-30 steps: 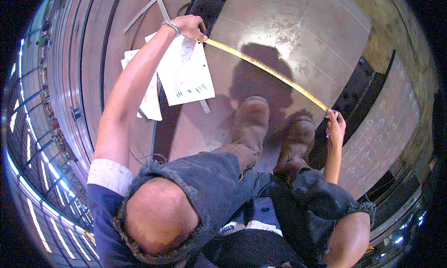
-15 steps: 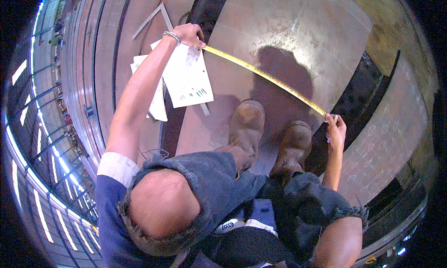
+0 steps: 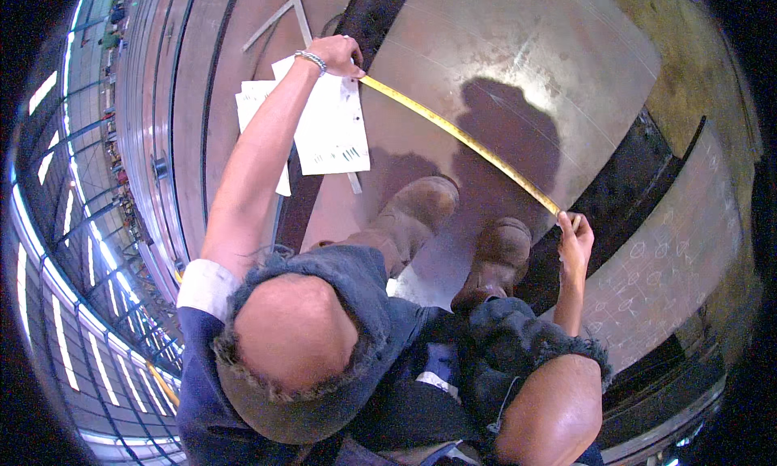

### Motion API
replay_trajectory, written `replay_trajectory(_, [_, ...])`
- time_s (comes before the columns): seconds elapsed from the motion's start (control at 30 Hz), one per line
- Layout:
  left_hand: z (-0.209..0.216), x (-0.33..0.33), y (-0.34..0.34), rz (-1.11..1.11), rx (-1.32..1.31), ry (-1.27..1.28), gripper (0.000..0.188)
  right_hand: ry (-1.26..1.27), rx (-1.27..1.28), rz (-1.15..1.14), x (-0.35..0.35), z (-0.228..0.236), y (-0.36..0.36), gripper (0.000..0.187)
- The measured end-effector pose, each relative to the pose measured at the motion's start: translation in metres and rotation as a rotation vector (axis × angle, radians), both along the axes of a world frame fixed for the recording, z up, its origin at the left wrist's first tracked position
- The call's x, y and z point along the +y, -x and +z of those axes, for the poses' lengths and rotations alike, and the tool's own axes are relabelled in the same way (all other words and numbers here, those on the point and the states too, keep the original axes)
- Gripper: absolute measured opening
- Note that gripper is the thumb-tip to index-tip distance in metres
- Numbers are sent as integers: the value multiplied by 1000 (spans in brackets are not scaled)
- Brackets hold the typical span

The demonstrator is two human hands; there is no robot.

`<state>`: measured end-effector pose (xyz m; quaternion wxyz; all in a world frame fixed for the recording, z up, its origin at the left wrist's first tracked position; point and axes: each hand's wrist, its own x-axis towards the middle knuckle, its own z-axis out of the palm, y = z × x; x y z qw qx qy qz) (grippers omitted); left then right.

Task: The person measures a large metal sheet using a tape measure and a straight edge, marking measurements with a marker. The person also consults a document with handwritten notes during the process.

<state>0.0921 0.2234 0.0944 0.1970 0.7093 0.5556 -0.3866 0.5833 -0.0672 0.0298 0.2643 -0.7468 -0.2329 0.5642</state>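
A yellow tape measure [image 3: 458, 132] stretches slantwise across a large steel plate [image 3: 453, 29], between my two hands. My left hand [image 3: 338, 55], with a chain bracelet at the wrist, is closed on its upper left end, beside the top of some white paper sheets [image 3: 332, 138]. At the lower right end, the fingers of my right hand [image 3: 575, 238] pinch the tape near the dark gap along the plate's edge. The tape's case does not show.
My brown boots [image 3: 422, 203] stand on the plate below the tape. A metal square [image 3: 275, 22] lies beyond the papers. Dark gaps run along both sides of the plate. Another plate [image 3: 647, 263] with chalk marks lies at right, long steel sections at left.
My right hand has come nearer and slightly left with its end of the tape. My left hand keeps its end by the papers. The view has shifted a little, and my left boot is tilted more.
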Motion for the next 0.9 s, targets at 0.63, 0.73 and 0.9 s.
replay_trajectory(0.63, [-13, 16, 31, 34, -334, 168, 33, 49, -73, -51, -1, -11, 4, 22])
replay_trajectory(0.73, [-14, 15, 26, 11, -413, 126, 33, 65, -134, -89, -9, -3, -4, 22])
replay_trajectory(0.9, [-17, 16, 33, -84, -376, 109, 36, 55, -170, -151, -4, 0, 15, 23])
